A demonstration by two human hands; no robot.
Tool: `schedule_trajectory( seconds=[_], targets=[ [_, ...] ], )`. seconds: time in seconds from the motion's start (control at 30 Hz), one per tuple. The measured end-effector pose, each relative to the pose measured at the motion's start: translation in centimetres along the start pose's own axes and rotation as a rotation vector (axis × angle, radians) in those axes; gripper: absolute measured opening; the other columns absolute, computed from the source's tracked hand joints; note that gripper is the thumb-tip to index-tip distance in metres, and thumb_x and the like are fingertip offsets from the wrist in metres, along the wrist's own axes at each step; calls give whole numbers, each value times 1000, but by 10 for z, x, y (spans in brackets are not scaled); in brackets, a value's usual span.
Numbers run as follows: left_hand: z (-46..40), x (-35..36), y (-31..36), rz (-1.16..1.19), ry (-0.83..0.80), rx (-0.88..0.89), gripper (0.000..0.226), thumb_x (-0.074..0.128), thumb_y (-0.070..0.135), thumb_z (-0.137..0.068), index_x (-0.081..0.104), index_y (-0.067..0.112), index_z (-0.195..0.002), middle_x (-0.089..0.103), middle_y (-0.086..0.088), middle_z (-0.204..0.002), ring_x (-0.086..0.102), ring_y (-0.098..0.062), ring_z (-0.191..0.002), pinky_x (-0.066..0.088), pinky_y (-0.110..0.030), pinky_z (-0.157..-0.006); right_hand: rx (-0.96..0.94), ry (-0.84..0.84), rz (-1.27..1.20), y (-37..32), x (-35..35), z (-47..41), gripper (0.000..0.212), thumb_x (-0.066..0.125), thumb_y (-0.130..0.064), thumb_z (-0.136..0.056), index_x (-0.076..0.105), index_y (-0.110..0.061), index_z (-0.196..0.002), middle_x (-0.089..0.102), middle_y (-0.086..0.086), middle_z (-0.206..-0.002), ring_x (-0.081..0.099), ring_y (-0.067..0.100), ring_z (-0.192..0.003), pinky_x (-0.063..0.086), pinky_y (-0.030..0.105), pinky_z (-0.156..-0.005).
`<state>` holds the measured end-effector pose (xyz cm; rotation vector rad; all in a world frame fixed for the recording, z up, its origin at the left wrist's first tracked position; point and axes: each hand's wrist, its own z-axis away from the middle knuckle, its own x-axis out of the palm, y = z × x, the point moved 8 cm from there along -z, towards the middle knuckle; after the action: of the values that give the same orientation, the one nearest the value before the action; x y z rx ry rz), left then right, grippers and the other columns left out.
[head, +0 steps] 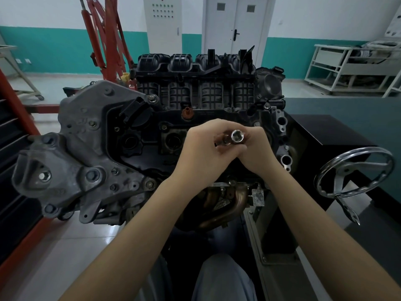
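A car engine (138, 135) on a stand fills the middle of the view, its black valve cover and intake manifold (195, 79) facing me. Above the valve cover, my left hand (201, 153) and my right hand (256, 151) meet. Together they hold a shiny metal socket tool (235, 136), its open end turned toward the camera. Fingers of both hands curl round it, and its rear part is hidden between them. Open spark plug wells (173, 141) lie just left of my hands.
A chrome handwheel (355, 172) of the stand sits to the right. A red engine hoist (104, 35) stands behind on the left. White shelving (351, 68) is at the back right, a double door (235, 25) behind. Exhaust pipes (227, 203) hang below my wrists.
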<state>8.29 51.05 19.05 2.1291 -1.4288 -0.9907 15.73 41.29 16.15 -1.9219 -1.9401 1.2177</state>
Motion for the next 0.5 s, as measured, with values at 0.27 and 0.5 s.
schedule_trajectory(
  seconds=[0.27, 0.5],
  targets=[
    [-1, -1, -1, 43, -17, -20, 24, 70, -3, -81, 73, 10, -101, 73, 3, -95, 68, -8, -94, 54, -28, -88, -23, -43, 14, -6, 3, 1, 37, 69, 5, -81, 65, -28, -95, 68, -27, -83, 67, -4, -86, 48, 11, -77],
    [0, -9, 1, -10, 57, -30, 24, 81, 7, -73, 74, 14, -95, 70, 10, -87, 67, -3, -87, 54, -20, -81, -11, 3, 0, -1, -1, -1, 21, 75, 6, -75, 73, -4, -93, 72, -2, -87, 69, 5, -84, 50, 17, -76]
  ],
)
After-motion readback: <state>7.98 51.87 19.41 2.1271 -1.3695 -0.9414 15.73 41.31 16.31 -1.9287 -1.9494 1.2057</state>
